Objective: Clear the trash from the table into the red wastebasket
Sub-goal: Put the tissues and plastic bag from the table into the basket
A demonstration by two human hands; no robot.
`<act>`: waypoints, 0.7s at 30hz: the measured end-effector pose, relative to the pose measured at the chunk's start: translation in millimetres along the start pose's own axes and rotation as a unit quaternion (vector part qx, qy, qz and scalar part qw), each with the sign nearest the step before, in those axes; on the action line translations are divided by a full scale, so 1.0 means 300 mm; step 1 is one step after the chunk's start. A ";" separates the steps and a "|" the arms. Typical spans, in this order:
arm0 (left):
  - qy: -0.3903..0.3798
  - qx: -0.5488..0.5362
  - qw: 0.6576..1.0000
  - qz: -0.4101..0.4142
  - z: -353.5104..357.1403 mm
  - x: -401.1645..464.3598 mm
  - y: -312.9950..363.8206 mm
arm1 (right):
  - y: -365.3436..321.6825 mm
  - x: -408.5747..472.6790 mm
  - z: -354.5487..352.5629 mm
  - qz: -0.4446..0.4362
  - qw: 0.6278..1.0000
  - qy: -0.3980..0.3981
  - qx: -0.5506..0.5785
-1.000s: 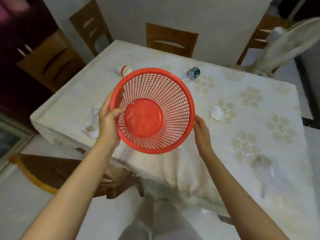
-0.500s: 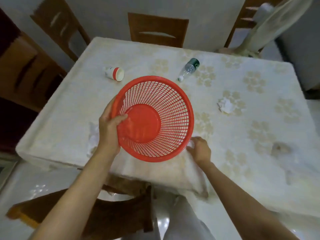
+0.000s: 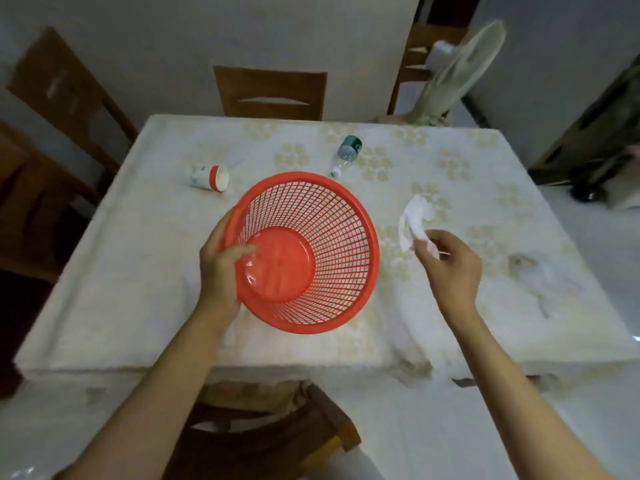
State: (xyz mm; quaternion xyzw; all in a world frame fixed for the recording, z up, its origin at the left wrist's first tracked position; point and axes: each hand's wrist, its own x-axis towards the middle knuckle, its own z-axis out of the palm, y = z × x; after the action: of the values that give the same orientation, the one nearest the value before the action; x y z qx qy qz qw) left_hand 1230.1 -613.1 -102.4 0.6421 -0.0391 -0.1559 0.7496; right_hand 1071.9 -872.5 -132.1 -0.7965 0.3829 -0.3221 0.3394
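- Left hand (image 3: 221, 268) grips the red wastebasket (image 3: 304, 251) by its rim above the bench (image 3: 138, 271).
- Right hand (image 3: 450, 268) pinches a white tissue (image 3: 414, 220).
- Cup (image 3: 209, 177) and bottle (image 3: 346, 154) lie beyond.

No legible text anywhere

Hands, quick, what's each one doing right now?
Left hand: closed on the red wastebasket rim.
Right hand: pinching a crumpled white tissue.
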 end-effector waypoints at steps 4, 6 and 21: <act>0.020 0.007 0.999 0.027 0.024 -0.045 0.029 | -0.272 -0.051 -0.055 -0.139 0.988 -0.014 0.064; 0.026 0.008 0.999 0.037 0.030 -0.076 0.045 | -0.353 -0.099 -0.025 -0.196 0.978 -0.049 0.050; 0.174 -0.017 0.982 0.073 -0.473 -0.258 0.122 | -0.503 -0.379 0.224 -0.207 0.957 -0.191 0.075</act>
State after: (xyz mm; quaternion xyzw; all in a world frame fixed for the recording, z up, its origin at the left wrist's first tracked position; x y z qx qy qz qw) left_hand 1200.2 -451.5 -80.1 0.6421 0.0479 0.0125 0.7651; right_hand 1126.0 -686.6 -79.8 -0.8771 0.1123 -0.2549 0.3914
